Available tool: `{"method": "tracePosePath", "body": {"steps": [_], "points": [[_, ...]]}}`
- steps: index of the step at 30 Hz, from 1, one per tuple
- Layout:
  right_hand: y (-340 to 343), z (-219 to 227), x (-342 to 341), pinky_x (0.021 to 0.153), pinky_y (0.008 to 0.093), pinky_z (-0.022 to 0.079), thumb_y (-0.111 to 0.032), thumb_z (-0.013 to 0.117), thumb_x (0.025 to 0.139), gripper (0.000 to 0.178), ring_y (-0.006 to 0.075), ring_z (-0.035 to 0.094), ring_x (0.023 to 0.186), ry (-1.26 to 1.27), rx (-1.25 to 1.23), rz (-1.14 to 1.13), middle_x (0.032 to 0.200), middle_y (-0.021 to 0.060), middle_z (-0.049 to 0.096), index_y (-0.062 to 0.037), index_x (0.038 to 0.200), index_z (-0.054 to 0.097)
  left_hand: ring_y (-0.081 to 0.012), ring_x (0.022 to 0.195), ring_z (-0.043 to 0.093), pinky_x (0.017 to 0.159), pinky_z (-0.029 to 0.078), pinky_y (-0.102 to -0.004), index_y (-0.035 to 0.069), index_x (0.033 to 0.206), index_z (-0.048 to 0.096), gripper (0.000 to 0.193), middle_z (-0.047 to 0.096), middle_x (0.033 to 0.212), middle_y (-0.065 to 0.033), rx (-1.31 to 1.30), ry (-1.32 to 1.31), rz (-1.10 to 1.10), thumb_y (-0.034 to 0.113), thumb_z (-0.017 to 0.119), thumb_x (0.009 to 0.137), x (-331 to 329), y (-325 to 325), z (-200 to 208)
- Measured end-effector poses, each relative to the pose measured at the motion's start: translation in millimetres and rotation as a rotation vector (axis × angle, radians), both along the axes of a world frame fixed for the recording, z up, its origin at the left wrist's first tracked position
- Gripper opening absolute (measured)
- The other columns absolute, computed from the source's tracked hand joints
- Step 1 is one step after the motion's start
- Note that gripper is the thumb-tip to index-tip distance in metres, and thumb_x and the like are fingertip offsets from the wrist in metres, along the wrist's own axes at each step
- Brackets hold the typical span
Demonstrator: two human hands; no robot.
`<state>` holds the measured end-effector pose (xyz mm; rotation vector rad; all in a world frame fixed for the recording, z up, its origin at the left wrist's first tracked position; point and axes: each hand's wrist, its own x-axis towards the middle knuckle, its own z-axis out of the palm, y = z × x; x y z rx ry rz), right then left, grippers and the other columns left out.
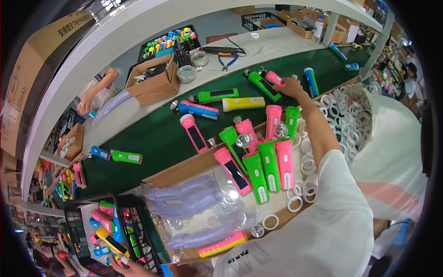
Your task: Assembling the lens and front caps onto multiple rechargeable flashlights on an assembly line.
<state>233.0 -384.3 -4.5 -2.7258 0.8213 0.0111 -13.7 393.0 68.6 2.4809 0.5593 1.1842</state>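
Observation:
My right hand [290, 87] reaches across the green belt, its fingers closed on the end of a pink flashlight [275, 78]. Beside that lies a green flashlight [264, 86] with a dark panel; a blue flashlight [311, 82] is to the hand's right. At the lower left, my left hand [128, 267] is at the black basket [74, 212], fingers apart, with a white cover on one. A yellow flashlight [110, 241] lies just above those fingers, among other colourful ones. Pink and green flashlights [256, 177] are piled on the worktop before me, some with loose reflector heads.
White rings [340, 111] spill from a large white sack [392, 152] on the right. Clear plastic sleeves [184, 203] lie in front. Behind the belt are a cardboard box [154, 81], pliers [226, 63] and glass bowls [186, 74]. Another person's hand [85, 104] is at the far left.

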Motion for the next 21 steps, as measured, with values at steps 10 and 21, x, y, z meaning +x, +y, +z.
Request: {"method": "tracePosePath", "body": {"steps": [10, 21], "points": [[20, -4, 5, 0.096, 0.0495, 0.043, -0.062, 0.066, 0.065, 0.061, 0.0424, 0.044, 0.118, 0.108, -0.031, 0.184, 0.128, 0.0259, 0.047, -0.0198, 0.109, 0.068, -0.0178, 0.093, 0.064, 0.084, 0.049, -0.0305, 0.003, 0.117, 0.059, 0.032, 0.067, 0.102, -0.0112, -0.459, 0.384, -0.986, 0.006, 0.062, 0.085, 164, -208, 6], [113, 56, 78, 0.050, 0.0289, 0.039, -0.050, 0.059, 0.081, 0.057, 0.0107, 0.053, 0.062, -0.195, 0.799, 0.467, 0.078, 0.0063, 0.057, -0.0070, 0.118, 0.062, -0.0229, 0.091, 0.061, 0.080, 0.051, -0.0374, 0.011, 0.135, 0.045, 0.050, 0.059, 0.112, -0.0130, -0.879, 0.731, -1.059, 0.013, 0.060, 0.088, 306, -359, -39]]}}
